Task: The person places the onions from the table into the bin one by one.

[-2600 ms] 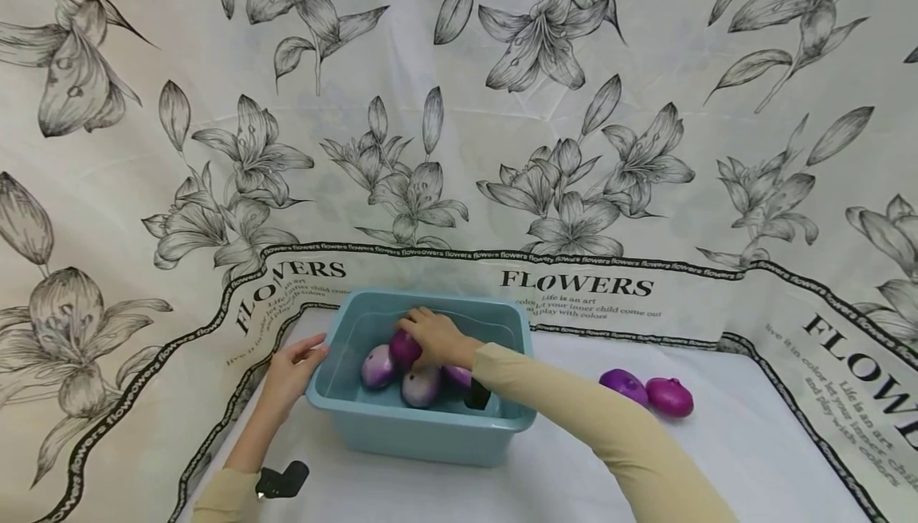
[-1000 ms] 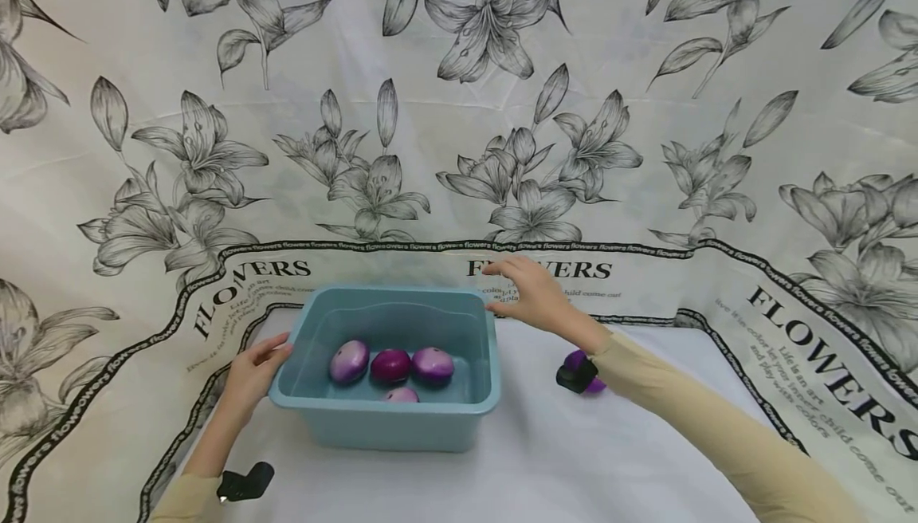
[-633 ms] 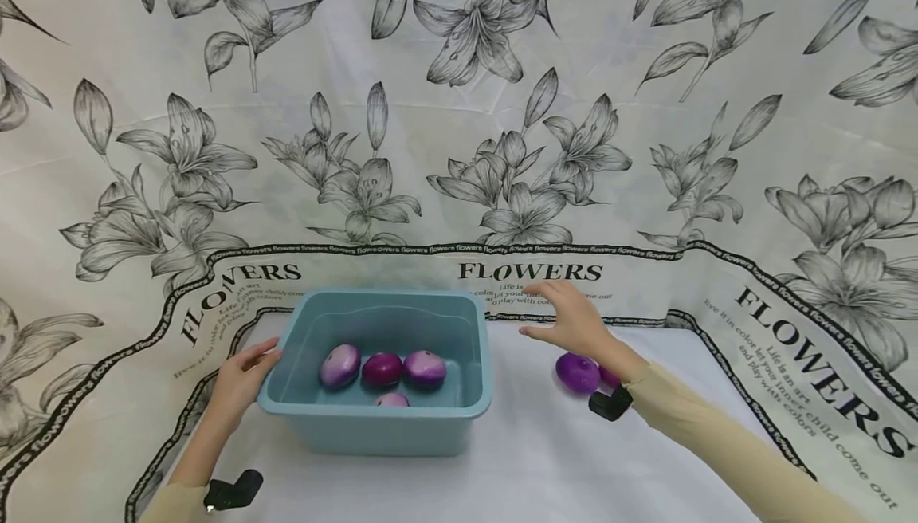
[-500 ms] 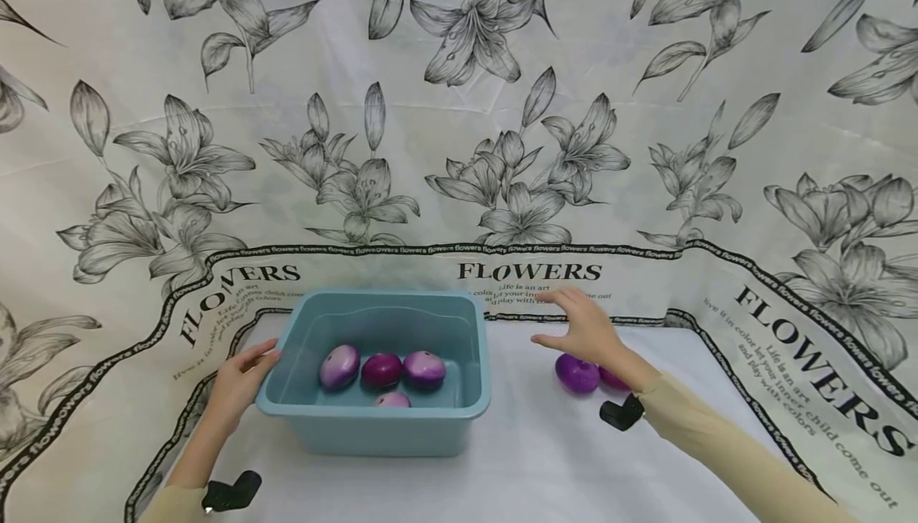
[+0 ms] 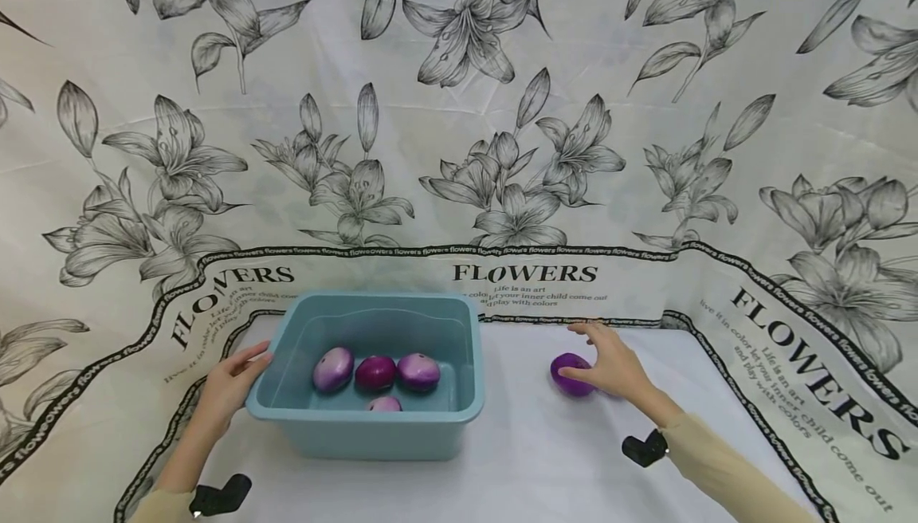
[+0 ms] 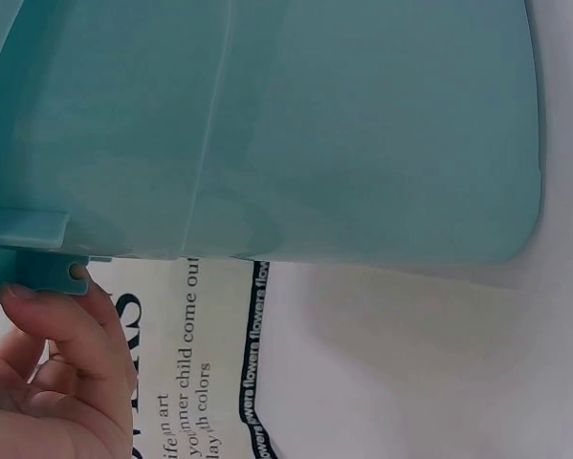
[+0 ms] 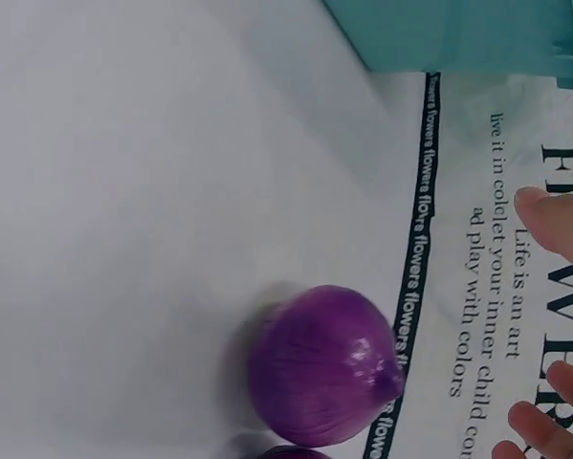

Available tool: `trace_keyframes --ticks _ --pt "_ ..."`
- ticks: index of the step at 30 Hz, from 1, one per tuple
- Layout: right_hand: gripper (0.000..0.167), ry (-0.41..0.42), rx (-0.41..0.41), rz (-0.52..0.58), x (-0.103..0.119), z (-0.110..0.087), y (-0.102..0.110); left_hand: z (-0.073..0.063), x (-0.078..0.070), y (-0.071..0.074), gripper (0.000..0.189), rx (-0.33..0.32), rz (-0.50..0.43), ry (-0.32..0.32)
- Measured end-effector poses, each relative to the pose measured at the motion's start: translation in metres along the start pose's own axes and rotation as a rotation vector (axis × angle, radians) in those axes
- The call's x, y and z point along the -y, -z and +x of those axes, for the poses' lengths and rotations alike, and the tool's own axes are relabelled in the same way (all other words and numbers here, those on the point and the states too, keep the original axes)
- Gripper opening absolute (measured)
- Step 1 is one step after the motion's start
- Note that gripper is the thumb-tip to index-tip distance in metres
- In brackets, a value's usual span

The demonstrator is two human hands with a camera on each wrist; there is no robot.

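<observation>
In the head view, a light blue rectangular plastic bin is sitting on a smooth white cloth. The left hand is resting at the bin's 9 o'clock end, with its arm slanting up toward 1 o'clock. The right hand is hanging at 3 o'clock from the bin, its arm slanting up toward 10 o'clock. Its fingers are bending a little, and its thumb is staying well apart from them. A round, shiny purple onion is lying at 9 o'clock from that hand, partly behind the thumb. Four purple, pink and whitish onions are lying in the bin.

In the left wrist view, the left hand is showing at 8 o'clock. Its thumb and curled fingers are pinching the bin's rim.

In the right wrist view, the purple onion is lying near 6 o'clock. The thumb is sticking in at 3 o'clock and the other fingertips are showing at 4 o'clock, spread apart and not touching the onion. The bin's corner is peeking in near 1 o'clock.
</observation>
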State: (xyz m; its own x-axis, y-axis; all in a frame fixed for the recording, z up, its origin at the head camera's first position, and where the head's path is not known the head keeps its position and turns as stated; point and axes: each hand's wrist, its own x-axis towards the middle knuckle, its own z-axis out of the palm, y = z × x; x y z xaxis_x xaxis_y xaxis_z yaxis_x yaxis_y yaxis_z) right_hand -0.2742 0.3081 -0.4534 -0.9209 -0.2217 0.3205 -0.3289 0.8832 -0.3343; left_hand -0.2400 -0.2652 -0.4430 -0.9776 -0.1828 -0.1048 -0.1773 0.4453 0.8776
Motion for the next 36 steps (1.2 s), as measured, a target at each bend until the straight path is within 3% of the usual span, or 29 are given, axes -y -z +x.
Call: trace_keyframes --ticks 10,23,30,36 --pt "0.088 -0.167 0.063 0.116 -0.028 -0.019 -0.032 -0.002 -0.001 -0.002 0.057 -0.008 -0.018 0.001" --pt "0.079 -0.159 0.024 0.128 -0.038 -0.019 -0.051 -0.004 -0.002 -0.001 0.058 -0.017 -0.006 0.003" --pt "0.076 -0.170 0.052 0.087 -0.037 -0.013 -0.059 -0.005 -0.002 -0.001 0.057 -0.022 0.000 0.008" --pt "0.077 -0.167 0.043 0.129 -0.037 -0.010 -0.072 -0.004 -0.003 -0.002 0.058 -0.018 -0.012 0.012"
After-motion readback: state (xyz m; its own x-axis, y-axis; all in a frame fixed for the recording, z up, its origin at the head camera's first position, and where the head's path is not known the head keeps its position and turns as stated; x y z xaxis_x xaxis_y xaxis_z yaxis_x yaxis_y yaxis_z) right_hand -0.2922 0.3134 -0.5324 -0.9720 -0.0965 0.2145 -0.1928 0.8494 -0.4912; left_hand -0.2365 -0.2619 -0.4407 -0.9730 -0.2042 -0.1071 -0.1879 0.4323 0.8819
